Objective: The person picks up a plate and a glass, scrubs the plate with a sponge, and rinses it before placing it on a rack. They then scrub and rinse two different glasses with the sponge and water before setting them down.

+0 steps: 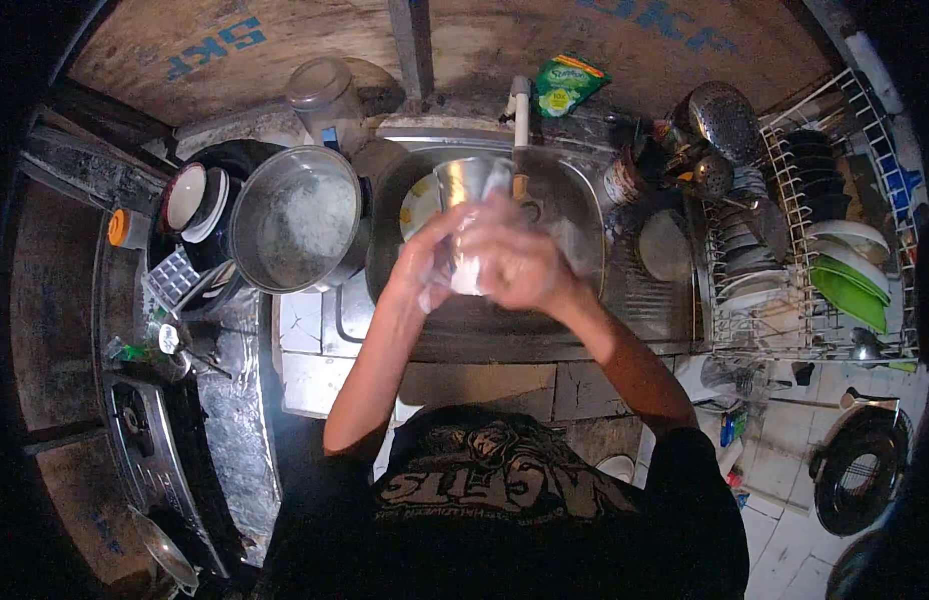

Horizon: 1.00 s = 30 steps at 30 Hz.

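Above the sink (584, 180), a shiny metal cup (458, 182) is held between my two hands, its wide end facing away from me. My left hand (424, 258) is closed around the cup's left side, with white suds on the fingers and wrist. Curled over the right side of the cup is my right hand (519, 262), blurred by motion. White foam shows between the hands; whether a sponge is in there I cannot tell. Under the cup, a yellow-patterned plate (417, 208) lies in the basin. A faucet (521, 115) stands just behind it.
Left of the sink are a big pot (302, 225) of cloudy water and stacked bowls (186, 195). A green packet (570, 85) leans behind the faucet. On the right stand a utensil holder (624, 182) and a wire rack (784, 230) of dishes. A stove (149, 440) sits lower left.
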Tool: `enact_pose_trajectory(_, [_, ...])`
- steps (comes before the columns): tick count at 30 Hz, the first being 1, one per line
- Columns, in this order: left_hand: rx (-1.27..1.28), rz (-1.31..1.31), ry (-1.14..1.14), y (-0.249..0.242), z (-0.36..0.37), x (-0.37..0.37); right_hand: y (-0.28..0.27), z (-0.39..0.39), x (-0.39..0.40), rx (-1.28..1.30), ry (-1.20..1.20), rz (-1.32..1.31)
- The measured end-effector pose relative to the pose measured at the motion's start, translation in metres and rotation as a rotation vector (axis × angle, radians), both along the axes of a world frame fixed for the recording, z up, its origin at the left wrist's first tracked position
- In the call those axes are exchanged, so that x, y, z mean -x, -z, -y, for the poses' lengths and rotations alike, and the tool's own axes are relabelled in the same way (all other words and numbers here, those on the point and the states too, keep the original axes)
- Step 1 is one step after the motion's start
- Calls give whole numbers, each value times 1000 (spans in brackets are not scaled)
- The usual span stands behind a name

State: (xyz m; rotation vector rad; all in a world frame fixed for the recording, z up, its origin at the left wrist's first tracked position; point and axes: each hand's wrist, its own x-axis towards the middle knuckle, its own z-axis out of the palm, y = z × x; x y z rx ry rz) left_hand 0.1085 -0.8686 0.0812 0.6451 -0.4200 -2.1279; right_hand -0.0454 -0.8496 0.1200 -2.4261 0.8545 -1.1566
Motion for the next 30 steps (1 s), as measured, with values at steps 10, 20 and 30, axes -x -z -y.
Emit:
enact_pose_trajectory(10, [12, 78, 112, 11, -5, 9, 32, 19, 6, -42, 374, 339])
enact_pose_trajectory(20, [46, 105, 28, -4, -3, -1, 14, 29, 1, -77, 292, 436])
enact_pose_trajectory(30, [506, 714, -163, 16, -2, 16, 21, 7, -20, -431, 485, 379])
